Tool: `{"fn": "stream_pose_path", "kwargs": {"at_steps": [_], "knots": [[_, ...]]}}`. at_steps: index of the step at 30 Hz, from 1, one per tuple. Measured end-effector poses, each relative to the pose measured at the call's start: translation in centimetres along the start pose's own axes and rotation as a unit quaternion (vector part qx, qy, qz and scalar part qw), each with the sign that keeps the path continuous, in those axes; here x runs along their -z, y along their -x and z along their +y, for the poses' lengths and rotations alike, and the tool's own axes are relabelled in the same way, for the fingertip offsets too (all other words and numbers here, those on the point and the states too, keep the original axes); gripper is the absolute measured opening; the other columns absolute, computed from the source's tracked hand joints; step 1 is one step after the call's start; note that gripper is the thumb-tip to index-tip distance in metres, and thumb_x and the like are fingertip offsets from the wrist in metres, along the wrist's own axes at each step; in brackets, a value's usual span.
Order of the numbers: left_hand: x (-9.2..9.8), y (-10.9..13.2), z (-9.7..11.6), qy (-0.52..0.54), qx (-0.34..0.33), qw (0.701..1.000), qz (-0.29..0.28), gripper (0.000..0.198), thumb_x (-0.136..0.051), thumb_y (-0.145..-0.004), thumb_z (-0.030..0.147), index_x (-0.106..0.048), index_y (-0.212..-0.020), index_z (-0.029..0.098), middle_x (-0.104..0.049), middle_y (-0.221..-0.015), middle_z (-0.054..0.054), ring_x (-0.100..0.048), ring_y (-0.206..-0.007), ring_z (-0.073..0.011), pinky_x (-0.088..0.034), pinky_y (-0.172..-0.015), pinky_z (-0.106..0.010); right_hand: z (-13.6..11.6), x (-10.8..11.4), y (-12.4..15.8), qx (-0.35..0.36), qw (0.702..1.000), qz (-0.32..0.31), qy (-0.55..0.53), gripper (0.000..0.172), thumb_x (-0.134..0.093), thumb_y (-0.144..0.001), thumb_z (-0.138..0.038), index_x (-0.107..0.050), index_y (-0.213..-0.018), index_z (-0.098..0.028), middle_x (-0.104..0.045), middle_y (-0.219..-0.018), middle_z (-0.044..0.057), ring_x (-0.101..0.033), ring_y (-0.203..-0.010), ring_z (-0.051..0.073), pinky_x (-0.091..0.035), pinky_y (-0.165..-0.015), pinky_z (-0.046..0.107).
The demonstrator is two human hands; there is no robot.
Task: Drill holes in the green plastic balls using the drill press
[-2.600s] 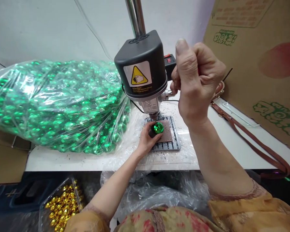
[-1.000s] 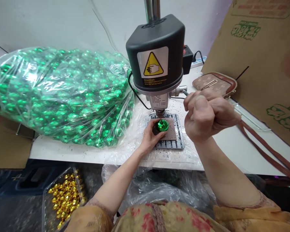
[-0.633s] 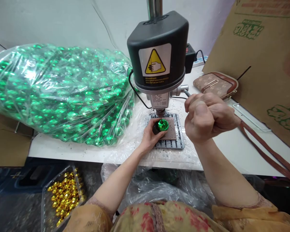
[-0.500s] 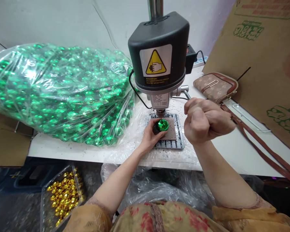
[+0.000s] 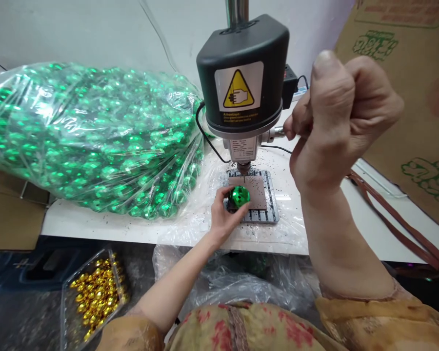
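Note:
Between thumb and fingers of my left hand [image 5: 225, 214] is a shiny green faceted ball [image 5: 240, 196], with dark spots on its top. The ball is over the left part of a brown square pad [image 5: 258, 192], which lies on the slotted metal base [image 5: 272, 214] of a small bench drill press [image 5: 241, 73]. Above the pad, the chuck [image 5: 244, 167] points down, apart from the ball. Raised at the right of the machine, my right hand [image 5: 346, 112] is closed around the feed lever [image 5: 279, 132]; most of the lever is hidden by the fingers.
A clear plastic bag [image 5: 106, 141] full of green faceted balls lies at the left. Below the table edge stands a clear bin [image 5: 64, 312] of gold balls [image 5: 97, 292]. At the right are a cardboard box [image 5: 424, 97] and a brown strap [image 5: 395, 224]. Dark chips litter the base.
My right hand has risen with the lever, and the chuck now stands clear of the ball. The left hand has drawn the ball slightly left and toward me.

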State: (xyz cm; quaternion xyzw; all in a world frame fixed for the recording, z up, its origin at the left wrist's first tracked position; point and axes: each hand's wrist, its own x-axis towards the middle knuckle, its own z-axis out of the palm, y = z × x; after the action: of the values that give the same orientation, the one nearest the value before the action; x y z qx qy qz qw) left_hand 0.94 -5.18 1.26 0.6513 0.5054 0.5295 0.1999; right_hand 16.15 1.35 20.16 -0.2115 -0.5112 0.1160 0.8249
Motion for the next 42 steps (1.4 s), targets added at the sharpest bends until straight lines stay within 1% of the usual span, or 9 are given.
{"fn": "stream_pose_path", "kwargs": {"at_steps": [6, 9, 12, 17, 21, 24, 29, 37, 42], "knots": [[3.9, 8.3, 1.1, -0.098, -0.322, 0.917, -0.213, 0.052, -0.072, -0.092, 0.056, -0.061, -0.128, 0.02, -0.071, -0.089, -0.007, -0.068, -0.072, -0.0195, -0.056, -0.063, -0.032, 0.2, 0.2, 0.1, -0.004, 1.0, 0.015, -0.008, 0.046, -0.065, -0.096, -0.027, -0.03, -0.066, -0.025, -0.029, -0.054, -0.01, -0.034, -0.042, 0.004, -0.029, -0.047, 0.027], [5.3, 10.9, 0.6, -0.196, -0.372, 0.861, -0.287, 0.049, -0.071, -0.095, 0.052, -0.063, -0.126, 0.015, -0.073, -0.09, -0.009, -0.067, -0.071, -0.0208, -0.058, -0.067, -0.035, 0.5, 0.3, 0.2, -0.001, 1.0, 0.009, -0.011, 0.052, -0.069, -0.091, -0.044, -0.031, -0.063, -0.023, -0.031, -0.054, -0.01, -0.034, -0.044, 0.003, -0.03, -0.048, 0.026], [6.4, 10.7, -0.1, -0.17, -0.367, 0.879, -0.252, 0.04, -0.068, -0.099, 0.039, -0.06, -0.13, 0.015, -0.075, -0.101, -0.013, -0.071, -0.084, -0.0214, -0.061, -0.075, -0.033, 0.9, 0.6, 0.2, 0.013, 1.0, 0.005, -0.021, 0.052, -0.07, -0.091, -0.046, -0.035, -0.061, -0.021, -0.034, -0.053, -0.009, -0.033, -0.045, 0.003, -0.03, -0.048, 0.027], [9.6, 4.4, -1.7, -0.283, -0.201, 0.937, 0.05, 0.04, -0.066, -0.096, 0.023, -0.059, -0.135, 0.026, -0.071, -0.118, -0.013, -0.068, -0.122, -0.0303, -0.055, -0.107, -0.051, 1.0, 0.9, 0.3, 0.034, 0.999, -0.012, -0.038, 0.047, -0.066, -0.096, -0.031, -0.038, -0.061, -0.02, -0.037, -0.053, -0.009, -0.036, -0.045, 0.003, -0.028, -0.047, 0.027], [12.8, -0.2, -3.4, -0.396, 0.105, 0.886, 0.217, 0.066, -0.063, -0.098, 0.046, -0.045, -0.153, 0.015, -0.039, -0.164, -0.027, -0.02, -0.164, -0.0438, -0.02, -0.13, -0.07, 0.8, 1.0, 0.5, 0.019, 1.0, -0.01, -0.021, 0.049, -0.065, -0.097, -0.034, -0.035, -0.062, -0.02, -0.036, -0.054, -0.009, -0.038, -0.047, 0.002, -0.03, -0.05, 0.026], [13.5, -1.2, -5.0, -0.359, 0.249, 0.869, 0.232, 0.075, -0.05, -0.103, 0.05, -0.028, -0.165, 0.014, -0.014, -0.175, -0.028, -0.01, -0.166, -0.0455, -0.015, -0.129, -0.074, 0.8, 1.0, 0.8, 0.018, 1.0, -0.01, -0.018, 0.051, -0.066, -0.097, -0.037, -0.033, -0.062, -0.02, -0.034, -0.054, -0.009, -0.037, -0.047, 0.002, -0.03, -0.05, 0.026], [11.8, -2.9, -7.1, -0.335, 0.268, 0.885, 0.181, 0.075, -0.043, -0.106, 0.055, -0.024, -0.169, 0.02, 0.007, -0.179, -0.025, 0.005, -0.167, -0.0463, -0.015, -0.128, -0.074, 0.8, 1.1, 0.9, 0.03, 0.999, -0.008, -0.013, 0.051, -0.064, -0.098, -0.035, -0.033, -0.061, -0.02, -0.034, -0.055, -0.009, -0.038, -0.047, 0.002, -0.031, -0.051, 0.026], [12.3, -5.1, -9.2, -0.396, 0.184, 0.896, 0.079, 0.071, -0.046, -0.106, 0.048, -0.031, -0.167, 0.016, -0.009, -0.177, -0.028, -0.005, -0.167, -0.0432, -0.017, -0.13, -0.069, 0.8, 0.7, 1.1, 0.032, 0.999, 0.01, -0.03, 0.051, -0.065, -0.097, -0.036, -0.032, -0.062, -0.021, -0.033, -0.054, -0.009, -0.035, -0.047, 0.003, -0.029, -0.049, 0.026], [11.0, -7.0, -9.6, -0.441, 0.206, 0.862, 0.139, 0.072, -0.039, -0.108, 0.048, -0.025, -0.169, 0.011, -0.019, -0.174, -0.031, -0.016, -0.166, -0.043, -0.025, -0.126, -0.068, 1.0, 0.7, 1.0, 0.027, 0.999, 0.017, -0.033, 0.05, -0.069, -0.095, -0.04, -0.036, -0.061, -0.022, -0.034, -0.051, -0.008, -0.034, -0.046, 0.006, -0.028, -0.048, 0.031]]}}
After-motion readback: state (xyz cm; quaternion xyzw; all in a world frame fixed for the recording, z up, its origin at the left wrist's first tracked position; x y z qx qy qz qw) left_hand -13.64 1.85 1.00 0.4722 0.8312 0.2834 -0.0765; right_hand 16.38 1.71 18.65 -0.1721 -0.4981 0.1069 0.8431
